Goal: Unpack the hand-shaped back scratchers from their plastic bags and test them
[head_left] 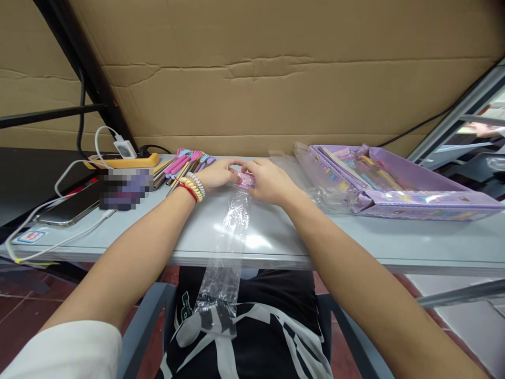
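My left hand [216, 175], with bracelets at its wrist, and my right hand [270, 181] meet over the middle of the table. Between their fingertips is a small glossy pink piece with printing [245, 180]; its exact kind is unclear. Both hands have their fingers bent and pinched on it, the left from its left side and the right from its right. From the pink piece a long clear plastic bag [235, 216] runs toward me, over the table's front edge and onto my lap. Part of the piece is hidden by the fingers.
Pens with pink and blue tops [185, 163] lie left of my hands. Further left are a phone [73, 205], white cables and a yellow power strip [152, 160]. On the right, an opened purple box [426, 205] holds stationery, with clear plastic bags [331, 195] beside it. Cardboard [268, 105] stands behind.
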Tool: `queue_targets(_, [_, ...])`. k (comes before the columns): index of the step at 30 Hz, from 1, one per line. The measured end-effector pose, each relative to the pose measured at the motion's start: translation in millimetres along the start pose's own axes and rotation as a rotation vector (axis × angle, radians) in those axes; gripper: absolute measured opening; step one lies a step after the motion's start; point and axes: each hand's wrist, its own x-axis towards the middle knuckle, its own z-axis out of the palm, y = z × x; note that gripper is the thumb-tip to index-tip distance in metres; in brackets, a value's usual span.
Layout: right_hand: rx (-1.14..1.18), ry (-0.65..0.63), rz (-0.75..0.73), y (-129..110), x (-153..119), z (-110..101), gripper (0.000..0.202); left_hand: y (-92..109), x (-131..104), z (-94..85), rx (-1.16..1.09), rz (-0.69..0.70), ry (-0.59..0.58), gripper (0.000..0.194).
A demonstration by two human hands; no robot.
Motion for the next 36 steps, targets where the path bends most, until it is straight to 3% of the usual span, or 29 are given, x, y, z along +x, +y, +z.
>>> queue_targets(7, [0.003,0.005,0.010,-2,-1,-1,0.045,0,-2,-0.6,-0.118,-0.004,-0.036,0.047])
queue_targets(13, [0.001,0.011,0.025,-4,-1,-3,0.038,2,-4,-1.1,-0.212,0.000,-0.086,0.041])
queue_targets(19, [0.060,0.035,0.122,-6,2,-5,0.037,4,-7,-0.4,-0.148,0.006,-0.104,0.054])
queue_targets(26, [0.179,0.164,0.259,-4,3,-3,0.044,1,-5,-1.0,-0.044,0.016,-0.078,0.060])
queue_targets(28, [0.195,0.204,0.230,-1,3,-3,0.042,1,-5,-1.2,-0.031,0.023,-0.082,0.063])
queue_targets(32, [0.199,0.178,0.022,4,2,-3,0.023,4,-7,-1.1,-0.025,0.026,-0.084,0.065])
queue_targets(36, [0.177,0.117,0.068,3,2,-5,0.014,6,-9,-0.7,-0.018,0.005,-0.077,0.066])
